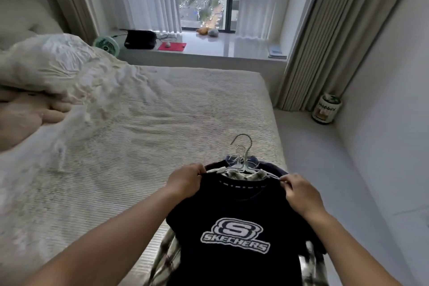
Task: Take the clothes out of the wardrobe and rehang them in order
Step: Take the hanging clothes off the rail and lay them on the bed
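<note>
At 5 o'clock on the bed (162,111), our left hand (185,180) and right hand (301,193) pinch the black Skechers shirt (234,211) shoulders, atop plaid shirt (167,260), hangers (242,158).

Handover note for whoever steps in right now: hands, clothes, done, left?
Left hand pinches the left shoulder of the dark Skechers top; right hand pinches its right shoulder.
The top lies over a plaid shirt and another dark garment, hangers bunched, at the bed edge.
Done: the clothes are out of the wardrobe.
Left: sort them and rehang them all.
</note>
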